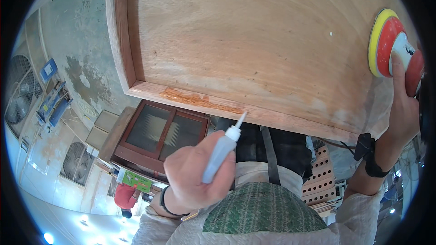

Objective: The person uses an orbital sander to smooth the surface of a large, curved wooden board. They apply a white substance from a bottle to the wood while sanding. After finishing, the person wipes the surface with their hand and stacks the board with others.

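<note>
Left hand [193, 172] holds a slanting bottle [219, 158], nozzle [240, 121] pointing forward-right.

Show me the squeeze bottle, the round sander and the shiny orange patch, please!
Squeeze bottle [218, 160]: head view, on its pale body.
Round sander [389, 41]: head view, on its red ring, beside the yellow pad.
Shiny orange patch [196, 100]: head view, near its middle.

A bare-wood panel [254, 27], a sander [389, 41] and large fans [75, 165] are suggesting a woodworking workshop; a cabinet [150, 127] is standing just off the panel's near-left corner.
</note>
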`<move>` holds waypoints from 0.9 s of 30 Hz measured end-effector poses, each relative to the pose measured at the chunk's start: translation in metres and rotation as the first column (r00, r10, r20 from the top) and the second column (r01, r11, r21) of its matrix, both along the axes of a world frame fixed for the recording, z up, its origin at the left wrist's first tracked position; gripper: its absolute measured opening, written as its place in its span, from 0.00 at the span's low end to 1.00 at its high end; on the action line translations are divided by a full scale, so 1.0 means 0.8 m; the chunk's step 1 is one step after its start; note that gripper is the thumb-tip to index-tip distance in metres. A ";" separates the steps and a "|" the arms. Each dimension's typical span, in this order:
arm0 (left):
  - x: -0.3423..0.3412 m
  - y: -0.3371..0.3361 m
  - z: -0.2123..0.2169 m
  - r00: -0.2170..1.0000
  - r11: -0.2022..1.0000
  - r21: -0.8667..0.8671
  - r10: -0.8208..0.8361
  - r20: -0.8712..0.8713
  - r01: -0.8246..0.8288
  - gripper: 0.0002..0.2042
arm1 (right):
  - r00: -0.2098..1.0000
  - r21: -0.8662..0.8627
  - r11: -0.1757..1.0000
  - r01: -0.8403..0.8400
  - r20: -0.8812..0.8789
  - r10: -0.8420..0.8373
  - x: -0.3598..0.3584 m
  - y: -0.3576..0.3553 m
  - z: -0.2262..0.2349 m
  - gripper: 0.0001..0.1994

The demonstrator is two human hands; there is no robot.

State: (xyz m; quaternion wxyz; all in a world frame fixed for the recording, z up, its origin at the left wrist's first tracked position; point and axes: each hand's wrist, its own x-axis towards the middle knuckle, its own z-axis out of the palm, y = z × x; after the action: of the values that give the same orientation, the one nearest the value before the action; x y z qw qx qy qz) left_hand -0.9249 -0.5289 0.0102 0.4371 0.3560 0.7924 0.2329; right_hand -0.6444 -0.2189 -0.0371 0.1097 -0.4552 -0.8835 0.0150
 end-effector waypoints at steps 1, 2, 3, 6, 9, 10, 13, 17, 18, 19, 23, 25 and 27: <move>0.004 0.001 0.000 1.000 1.000 -0.009 -0.009 0.023 0.009 0.16 | 1.000 0.007 1.000 0.001 0.006 -0.001 0.000 0.000 0.000 0.15; 0.004 0.001 -0.003 1.000 0.999 0.044 0.022 -0.013 -0.022 0.16 | 1.000 0.023 1.000 -0.007 0.006 0.007 -0.005 -0.001 0.001 0.16; 0.003 -0.001 -0.012 0.998 0.994 0.099 0.052 -0.044 -0.048 0.16 | 1.000 0.025 1.000 -0.003 0.005 0.003 -0.008 -0.003 0.001 0.16; -0.009 -0.009 -0.018 0.985 0.983 0.141 0.132 -0.111 -0.116 0.16 | 1.000 0.012 1.000 0.017 -0.006 -0.017 -0.010 -0.005 0.002 0.16; -0.010 -0.004 -0.016 0.977 0.978 0.113 0.186 -0.106 -0.174 0.15 | 0.999 0.004 1.000 0.006 -0.046 -0.006 -0.014 -0.005 0.001 0.17; -0.008 0.001 -0.016 0.977 0.979 0.102 0.187 -0.105 -0.177 0.15 | 0.998 0.004 1.000 -0.008 -0.069 0.008 -0.015 -0.005 0.000 0.17; 0.000 0.022 -0.009 0.998 0.997 0.066 0.049 -0.039 -0.046 0.14 | 0.987 -0.022 1.000 0.010 -0.163 -0.013 -0.025 -0.008 0.002 0.21; 0.012 0.010 -0.006 0.986 0.988 -0.012 0.154 -0.069 -0.155 0.15 | 0.952 -0.075 0.974 0.213 -0.209 -0.224 -0.048 -0.037 -0.008 0.25; 0.012 0.004 -0.003 0.966 0.967 -0.044 0.248 -0.072 -0.251 0.16 | 0.955 -0.068 0.978 0.199 -0.209 -0.209 -0.049 -0.036 -0.005 0.25; 0.011 -0.001 -0.003 0.953 0.959 0.001 0.282 -0.108 -0.283 0.15 | 0.957 -0.062 0.979 0.192 -0.208 -0.201 -0.049 -0.035 -0.001 0.25; 0.002 -0.035 -0.004 0.700 0.724 -0.012 0.671 0.244 -0.690 0.21 | 0.996 -0.066 0.997 0.039 -0.077 -0.044 -0.042 -0.017 0.048 0.27; -0.007 -0.041 0.015 0.620 0.644 0.043 0.713 0.327 -0.764 0.23 | 0.999 -0.098 0.994 0.036 -0.009 -0.037 -0.032 -0.002 0.093 0.26; -0.017 -0.047 0.027 0.515 0.533 0.085 0.746 0.422 -0.842 0.23 | 0.973 -0.466 0.883 0.062 -0.168 -0.158 -0.008 0.021 0.123 0.25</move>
State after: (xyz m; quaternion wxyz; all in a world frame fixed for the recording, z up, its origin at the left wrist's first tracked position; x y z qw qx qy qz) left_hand -0.9381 -0.5664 0.0319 0.3523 -0.0387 0.7380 0.5743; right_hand -0.6508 -0.2023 0.0614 0.0888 -0.5139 -0.8119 0.2624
